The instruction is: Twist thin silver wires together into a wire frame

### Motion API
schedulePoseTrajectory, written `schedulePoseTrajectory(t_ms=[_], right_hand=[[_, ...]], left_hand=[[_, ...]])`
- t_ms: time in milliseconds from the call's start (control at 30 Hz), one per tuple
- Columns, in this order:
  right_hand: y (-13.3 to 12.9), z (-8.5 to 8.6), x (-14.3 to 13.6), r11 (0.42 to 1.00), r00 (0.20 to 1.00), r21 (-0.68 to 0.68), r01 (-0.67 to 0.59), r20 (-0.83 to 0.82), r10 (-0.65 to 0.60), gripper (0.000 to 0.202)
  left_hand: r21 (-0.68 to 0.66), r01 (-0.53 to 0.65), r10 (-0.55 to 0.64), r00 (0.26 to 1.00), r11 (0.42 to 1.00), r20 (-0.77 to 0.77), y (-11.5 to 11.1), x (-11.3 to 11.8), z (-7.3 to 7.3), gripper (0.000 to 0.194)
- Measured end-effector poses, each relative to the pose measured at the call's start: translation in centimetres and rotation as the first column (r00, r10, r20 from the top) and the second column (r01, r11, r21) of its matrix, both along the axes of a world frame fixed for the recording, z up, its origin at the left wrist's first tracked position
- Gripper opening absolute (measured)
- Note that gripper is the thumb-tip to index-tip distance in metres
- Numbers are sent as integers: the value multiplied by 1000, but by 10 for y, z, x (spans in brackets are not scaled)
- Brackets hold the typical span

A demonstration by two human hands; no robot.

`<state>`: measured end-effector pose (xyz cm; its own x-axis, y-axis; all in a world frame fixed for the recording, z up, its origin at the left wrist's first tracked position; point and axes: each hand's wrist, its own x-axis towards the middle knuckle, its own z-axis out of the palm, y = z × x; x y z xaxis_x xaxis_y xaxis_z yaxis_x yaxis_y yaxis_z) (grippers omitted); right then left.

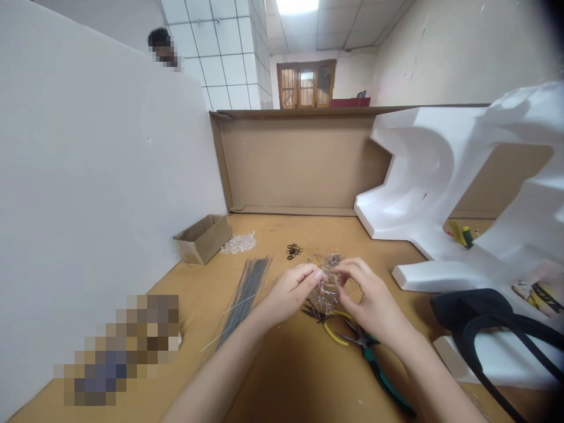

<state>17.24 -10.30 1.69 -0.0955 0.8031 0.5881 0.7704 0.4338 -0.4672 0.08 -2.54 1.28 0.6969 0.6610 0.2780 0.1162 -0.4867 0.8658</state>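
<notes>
My left hand (296, 292) is closed in a pinch, thumb against fingers, on a thin silvery wire piece whose full shape I cannot make out. Just right of it, my right hand (369, 296) has its fingers curled, with the thumb apart from the index finger; its fingertips are close to the wire. Beneath and behind both hands spreads a loose tangle of bent wire (325, 304). Below the right hand lie pliers with green-and-black handles (382, 376) and a tool with yellow handles (335, 333). A bundle of straight grey wires (247, 296) rests left of my left hand.
Small black rings (294, 252) and a heap of tiny clear pieces (239, 242) lie farther back, beside a small cardboard box (202, 239). White foam packing (414, 158) and a black strap-like object (473, 317) stand right. A cardboard wall (299, 161) closes the back. A person's head shows upper left.
</notes>
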Motion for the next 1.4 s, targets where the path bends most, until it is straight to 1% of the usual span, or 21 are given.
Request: schedulePoseTrajectory(t_ms=[67,167,267,400,467,533,633,767,833,967,1067,1200,1400], right_hand=[[0,0,1,1000,1000,-4,3,12,-3,33],[-1,0,3,1000,1000,-23,14,17,-13,33],[0,-2,9,999,999,-42,33,8,-33,35],[4,-5,20,997,998,-37,64,1,-64,49],[5,-4,25,998,998,-17,59,6,-58,47],[6,-2,27,999,999,28,38,20,-38,38],[7,1,29,995,999,102,15,40,-19,28],[6,2,28,983,999,182,1,47,-10,26],[6,2,27,975,999,222,-8,43,-1,27],[5,1,26,957,997,288,-42,81,19,31],[6,1,28,948,992,310,-67,119,31,32],[8,2,31,947,991,310,-88,120,53,33],[9,1,33,961,997,266,-75,7,76,38]], left_hand=[[-44,28,-27,999,999,19,1,0,0,35],[-154,73,-64,996,985,64,3,-1,1,25],[-222,29,-3,993,974,116,6,0,0,22],[-295,-3,63,979,955,193,10,0,-1,24],[-281,4,70,965,960,254,11,-1,0,23],[-240,-5,82,948,971,308,10,-2,3,22],[-177,-26,88,933,984,350,10,-5,7,19],[-105,-4,47,911,994,410,14,-7,5,17],[-106,19,32,886,994,463,17,-7,1,16],[-188,76,43,827,979,560,23,-6,-5,12],[-228,52,82,837,972,542,23,-6,-6,12],[-198,23,80,862,980,500,22,-8,-4,17],[-109,13,41,877,994,478,21,-10,-4,18]])
